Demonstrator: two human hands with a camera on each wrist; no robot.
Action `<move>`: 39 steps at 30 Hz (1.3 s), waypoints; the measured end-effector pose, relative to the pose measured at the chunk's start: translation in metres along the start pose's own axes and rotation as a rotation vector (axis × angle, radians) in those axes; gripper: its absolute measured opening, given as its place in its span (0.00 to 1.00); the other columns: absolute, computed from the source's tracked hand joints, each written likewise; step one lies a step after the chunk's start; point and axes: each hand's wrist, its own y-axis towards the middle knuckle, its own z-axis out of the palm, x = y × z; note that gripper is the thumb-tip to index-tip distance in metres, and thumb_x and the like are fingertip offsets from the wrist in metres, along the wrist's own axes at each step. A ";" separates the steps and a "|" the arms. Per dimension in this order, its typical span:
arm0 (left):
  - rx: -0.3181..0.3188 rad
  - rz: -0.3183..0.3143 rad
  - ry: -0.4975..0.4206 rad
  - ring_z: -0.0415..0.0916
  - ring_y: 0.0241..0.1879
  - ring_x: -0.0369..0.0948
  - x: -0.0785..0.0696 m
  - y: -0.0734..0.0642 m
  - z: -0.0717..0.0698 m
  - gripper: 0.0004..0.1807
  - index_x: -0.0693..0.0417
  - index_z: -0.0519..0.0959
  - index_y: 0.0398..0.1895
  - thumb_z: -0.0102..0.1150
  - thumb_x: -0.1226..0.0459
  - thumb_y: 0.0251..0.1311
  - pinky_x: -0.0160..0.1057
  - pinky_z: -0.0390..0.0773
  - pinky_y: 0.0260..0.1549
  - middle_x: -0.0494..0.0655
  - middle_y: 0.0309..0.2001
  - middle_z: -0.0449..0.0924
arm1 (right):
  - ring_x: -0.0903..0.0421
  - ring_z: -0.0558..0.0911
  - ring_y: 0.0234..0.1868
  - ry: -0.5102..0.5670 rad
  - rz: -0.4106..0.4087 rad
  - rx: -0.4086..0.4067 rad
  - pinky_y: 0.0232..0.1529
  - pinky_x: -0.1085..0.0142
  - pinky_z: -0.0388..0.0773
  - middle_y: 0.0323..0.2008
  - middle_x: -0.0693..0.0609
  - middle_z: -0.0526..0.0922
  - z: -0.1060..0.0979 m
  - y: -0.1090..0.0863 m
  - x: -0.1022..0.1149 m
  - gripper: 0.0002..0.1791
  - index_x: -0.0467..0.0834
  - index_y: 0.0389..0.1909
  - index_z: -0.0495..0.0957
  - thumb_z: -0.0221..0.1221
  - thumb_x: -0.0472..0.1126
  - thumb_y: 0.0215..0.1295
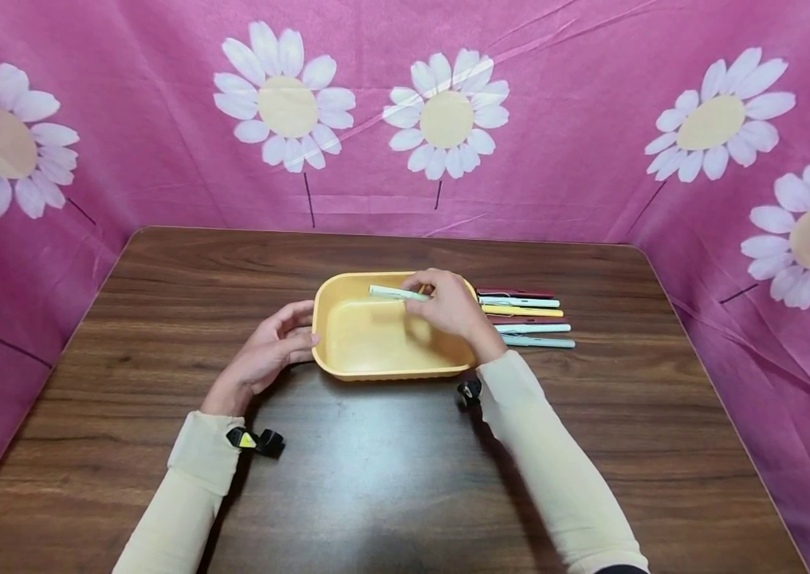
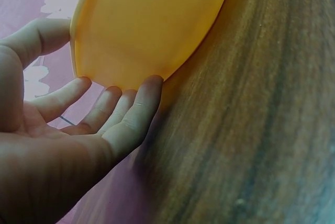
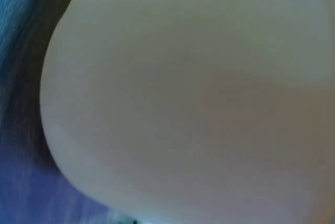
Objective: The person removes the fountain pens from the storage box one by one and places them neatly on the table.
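In the head view a yellow rectangular tub [image 1: 376,371] stands on the table. My left hand [image 1: 272,347] touches its left end; the left wrist view shows slightly bent fingertips against the wall of the tub [image 2: 152,25] and the thumb at the rim. My right hand [image 1: 448,301] reaches over the tub's far right part and pinches a pale green pen [image 1: 391,292], which points left. The hand hides the pen's right end. In the right wrist view a blurred pale surface [image 3: 183,103] fills most of the frame, and the fingers do not show.
Right of the tub several pens lie side by side, among them a yellow pen [image 1: 530,312], a dark red pen [image 1: 520,292] and a light blue pen [image 1: 541,342]. The wooden table [image 1: 362,462] ends at a pink flowered cloth [image 1: 556,183] behind and at the sides.
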 end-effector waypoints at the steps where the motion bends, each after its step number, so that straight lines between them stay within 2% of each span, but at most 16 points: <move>1: -0.001 0.000 0.001 0.81 0.47 0.46 0.000 0.000 0.000 0.35 0.70 0.54 0.75 0.52 0.79 0.66 0.40 0.87 0.45 0.73 0.66 0.59 | 0.52 0.79 0.40 -0.003 -0.001 -0.007 0.39 0.62 0.77 0.37 0.50 0.84 -0.001 -0.001 0.000 0.12 0.45 0.44 0.87 0.66 0.39 0.58; 14: -0.020 -0.005 0.019 0.80 0.48 0.46 0.000 -0.001 0.001 0.33 0.70 0.55 0.75 0.52 0.77 0.68 0.40 0.87 0.46 0.72 0.66 0.60 | 0.49 0.79 0.47 -0.077 -0.059 -0.066 0.49 0.54 0.78 0.43 0.50 0.85 -0.012 -0.013 -0.006 0.15 0.43 0.46 0.87 0.64 0.41 0.58; 28: -0.029 -0.011 0.042 0.79 0.49 0.45 0.001 -0.001 0.001 0.32 0.69 0.56 0.74 0.52 0.75 0.69 0.41 0.86 0.46 0.71 0.67 0.61 | 0.48 0.79 0.44 -0.058 -0.056 -0.166 0.45 0.54 0.78 0.43 0.48 0.86 -0.031 -0.030 -0.017 0.12 0.41 0.43 0.88 0.67 0.36 0.58; 39: -0.032 -0.015 0.051 0.78 0.50 0.45 0.001 -0.002 0.000 0.31 0.68 0.58 0.74 0.52 0.73 0.70 0.41 0.86 0.47 0.70 0.66 0.62 | 0.45 0.79 0.47 -0.067 -0.051 -0.199 0.47 0.51 0.78 0.46 0.46 0.86 -0.045 -0.041 -0.022 0.11 0.39 0.43 0.88 0.67 0.34 0.59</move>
